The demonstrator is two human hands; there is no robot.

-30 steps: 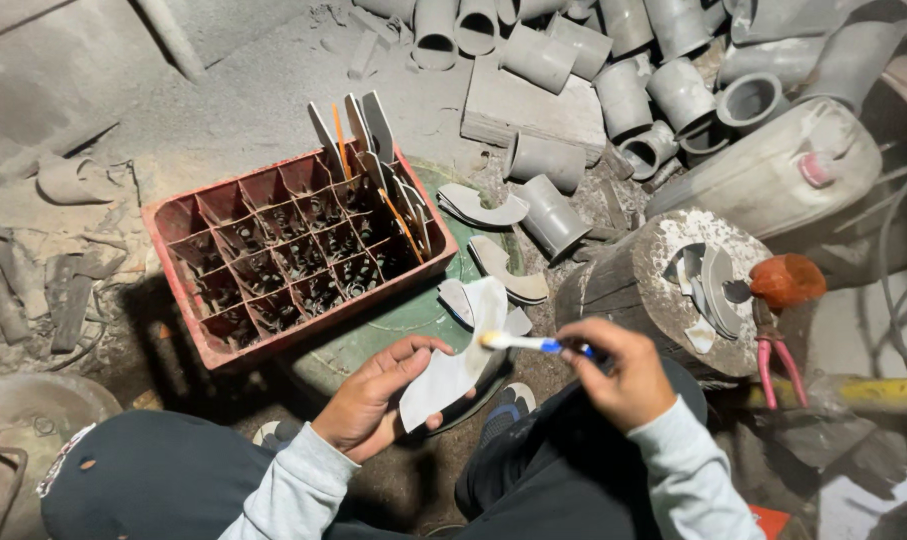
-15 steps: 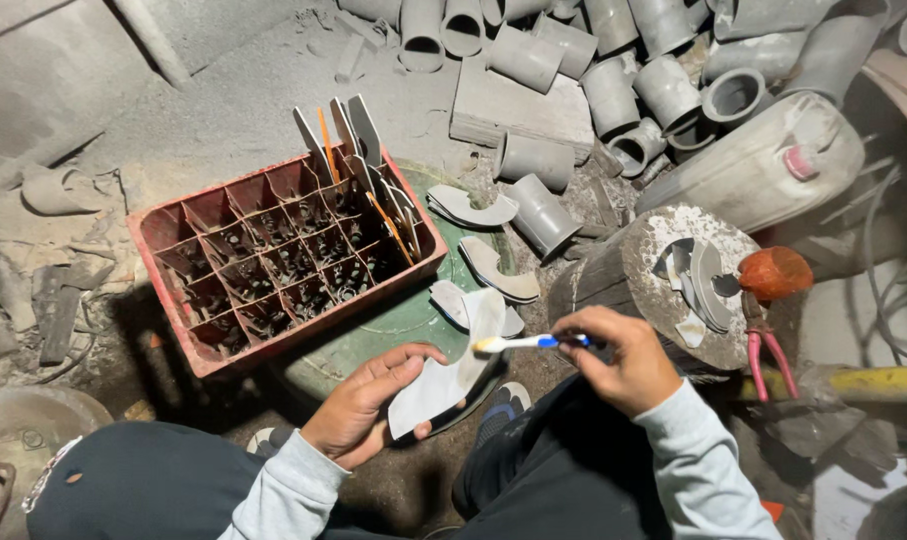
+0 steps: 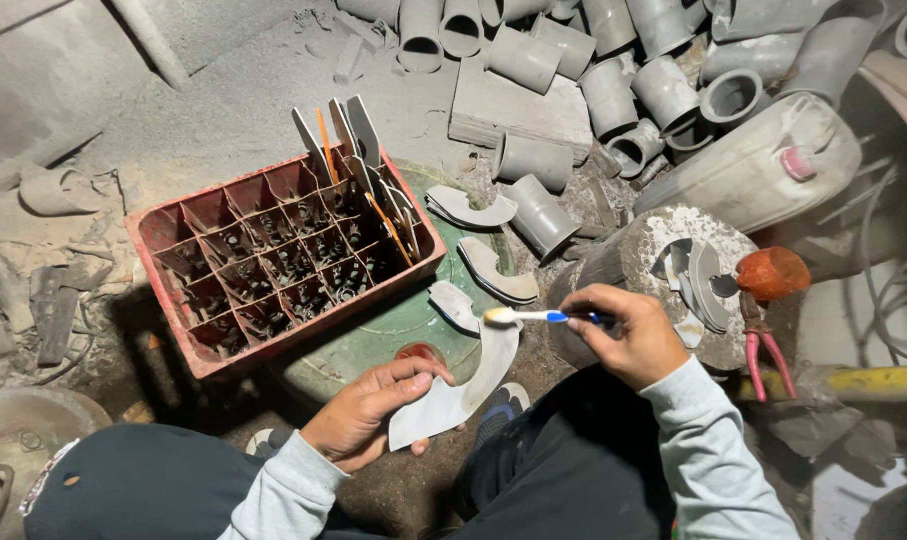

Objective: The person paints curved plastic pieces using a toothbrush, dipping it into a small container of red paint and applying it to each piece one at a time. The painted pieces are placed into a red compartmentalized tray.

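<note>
Grey dust is coating nearly everything; person is sitting low, working over the lap.

Step in hand, as judged: brushing or coating the edge of a cut plastic piece. Left hand (image 3: 365, 415) is gripping a curved grey pipe section (image 3: 460, 388), thumb on top and fingers curled under its lower end, so the piece is angling up and to the right. Right hand (image 3: 628, 335) is closed around the handle of a blue-and-white toothbrush (image 3: 533, 316), fingers wrapped tight, bristle head pointing left and touching the upper tip of the pipe section. Whether anything is on the bristles cannot be told.

Next move, as judged, is calling for a steady left-hand hold while the brush is drawn along the curved edge, with the piece being turned to bring fresh edge under the bristles.

Surroundings: red plastic crate (image 3: 273, 265) with dividers is sitting just ahead of the hands, several flat cut strips (image 3: 358, 150) standing in its far cells. Similar curved offcuts (image 3: 493, 272) are lying on a green disc (image 3: 393, 320) beside the crate. Short grey pipe pieces (image 3: 613, 90) are lying heaped at the top right, well apart from the hands.
</note>
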